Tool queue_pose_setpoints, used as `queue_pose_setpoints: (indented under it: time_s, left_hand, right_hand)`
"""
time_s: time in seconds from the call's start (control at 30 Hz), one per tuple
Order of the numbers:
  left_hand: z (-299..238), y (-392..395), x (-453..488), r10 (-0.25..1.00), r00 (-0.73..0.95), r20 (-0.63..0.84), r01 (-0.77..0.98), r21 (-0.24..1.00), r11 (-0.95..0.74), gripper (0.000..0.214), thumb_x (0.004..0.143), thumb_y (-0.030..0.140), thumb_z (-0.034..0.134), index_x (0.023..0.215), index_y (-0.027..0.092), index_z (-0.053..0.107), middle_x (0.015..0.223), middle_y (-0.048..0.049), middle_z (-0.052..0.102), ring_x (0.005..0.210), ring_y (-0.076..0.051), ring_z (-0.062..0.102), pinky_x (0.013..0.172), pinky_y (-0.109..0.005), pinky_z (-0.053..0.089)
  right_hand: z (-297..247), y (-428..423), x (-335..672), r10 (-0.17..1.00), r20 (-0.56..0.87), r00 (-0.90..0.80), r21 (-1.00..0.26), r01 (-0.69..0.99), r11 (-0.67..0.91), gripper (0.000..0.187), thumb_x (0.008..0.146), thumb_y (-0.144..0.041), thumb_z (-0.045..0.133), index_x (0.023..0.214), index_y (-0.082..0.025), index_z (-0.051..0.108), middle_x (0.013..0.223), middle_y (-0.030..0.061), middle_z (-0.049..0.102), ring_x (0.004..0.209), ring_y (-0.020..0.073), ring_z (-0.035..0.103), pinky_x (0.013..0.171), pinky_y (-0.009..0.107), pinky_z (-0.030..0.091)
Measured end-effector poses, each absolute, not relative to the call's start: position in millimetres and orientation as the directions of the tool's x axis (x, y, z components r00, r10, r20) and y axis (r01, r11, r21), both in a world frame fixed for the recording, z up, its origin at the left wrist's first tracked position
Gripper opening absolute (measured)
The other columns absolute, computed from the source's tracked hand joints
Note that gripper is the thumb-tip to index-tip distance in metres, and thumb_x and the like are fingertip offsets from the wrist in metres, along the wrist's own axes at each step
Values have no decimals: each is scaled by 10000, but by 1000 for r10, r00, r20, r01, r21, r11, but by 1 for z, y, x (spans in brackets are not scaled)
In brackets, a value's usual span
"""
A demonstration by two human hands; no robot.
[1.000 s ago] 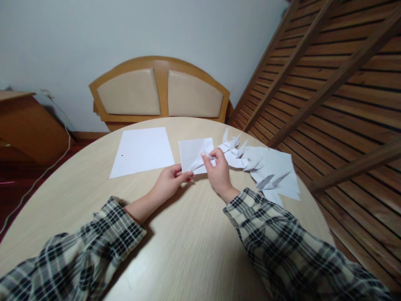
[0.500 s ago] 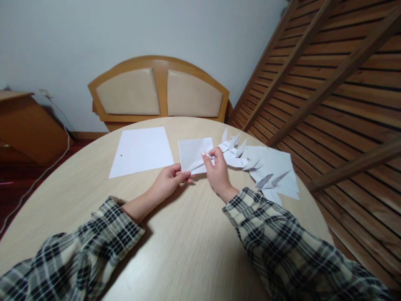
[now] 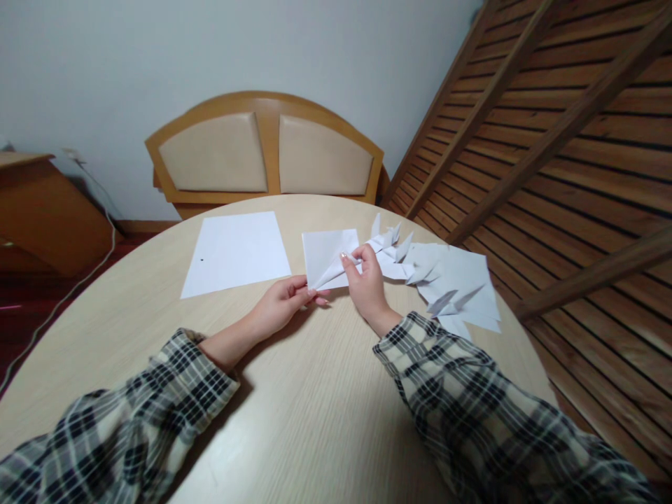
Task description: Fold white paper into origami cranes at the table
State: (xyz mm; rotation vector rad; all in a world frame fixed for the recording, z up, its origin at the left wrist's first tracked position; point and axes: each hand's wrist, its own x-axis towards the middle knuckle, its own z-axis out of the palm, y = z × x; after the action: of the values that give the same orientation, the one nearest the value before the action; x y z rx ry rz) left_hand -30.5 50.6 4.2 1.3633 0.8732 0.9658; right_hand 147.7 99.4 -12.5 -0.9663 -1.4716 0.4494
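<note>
A white sheet of paper being folded (image 3: pixel 323 255) lies on the round pale wooden table (image 3: pixel 294 420), with one flap raised. My left hand (image 3: pixel 283 308) pinches its near corner. My right hand (image 3: pixel 367 283) pinches the raised fold at the sheet's right edge. Both arms wear plaid sleeves. Just right of my right hand sit several folded white paper cranes (image 3: pixel 393 245) on a spread of loose white sheets (image 3: pixel 467 280).
A flat white sheet with a small dark dot (image 3: pixel 236 252) lies at the left of the folded one. A wooden chair with beige padding (image 3: pixel 267 150) stands behind the table. A slatted wooden frame (image 3: pixel 551 140) leans at the right. A wooden cabinet (image 3: pixel 36 203) and a cable are at the left.
Both hands keep their pinch on the paper. The raised flap has shifted slightly, and the view has drifted a little.
</note>
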Motion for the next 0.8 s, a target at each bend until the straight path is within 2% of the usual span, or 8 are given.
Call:
queue_pose_setpoints:
  time_s: [0.13, 0.23, 0.33, 0.43, 0.6, 0.8]
  left_hand:
    - [3, 50, -30, 913, 406, 39, -126, 992, 13, 301, 803, 248, 693, 1065, 108, 644, 1063, -150, 728, 925, -189, 694, 831, -296, 510]
    - [3, 49, -28, 914, 405, 17, -116, 993, 33, 379, 737, 185, 746, 1090, 104, 637, 1088, -150, 725, 979, -203, 687, 899, -329, 507]
    - [3, 50, -27, 927, 376, 16, -97, 995, 22, 412, 715, 202, 772, 1094, 107, 642, 1083, -147, 728, 970, -214, 689, 901, -351, 514]
    - [3, 51, -27, 936, 350, 32, -109, 994, 7, 398, 717, 258, 776, 1066, 111, 656, 1010, -126, 741, 886, -192, 693, 852, -328, 522]
    - [6, 52, -27, 959, 283, 9, -60, 998, 9, 301, 727, 389, 746, 847, 124, 669, 766, -76, 729, 695, -160, 659, 683, -277, 503]
    - [9, 52, -26, 965, 261, -1, -53, 998, 16, 285, 690, 388, 759, 758, 130, 658, 683, -50, 701, 619, -144, 624, 614, -257, 459]
  right_hand:
    - [-14, 101, 149, 773, 623, 119, -768, 282, 575, 196, 903, -325, 549, 790, -238, 415, 744, -32, 427, 713, 159, 432, 703, 324, 363]
    - [-13, 102, 149, 778, 616, 122, -774, 278, 569, 203, 897, -332, 554, 785, -238, 413, 737, -33, 422, 704, 160, 426, 692, 320, 360]
    - [-12, 101, 148, 785, 609, 113, -780, 265, 567, 206, 889, -328, 558, 778, -239, 409, 730, -34, 416, 704, 162, 426, 690, 319, 360]
    - [-11, 99, 146, 795, 601, 83, -785, 249, 567, 205, 880, -328, 560, 772, -239, 410, 725, -34, 416, 702, 163, 428, 692, 318, 366]
    - [-11, 96, 144, 815, 579, -2, -793, 231, 564, 192, 878, -347, 560, 788, -239, 429, 742, -30, 454, 722, 165, 458, 711, 319, 392]
    - [-10, 93, 142, 831, 555, -39, -809, 204, 550, 176, 881, -361, 565, 824, -243, 448, 764, -26, 468, 724, 162, 468, 688, 308, 408]
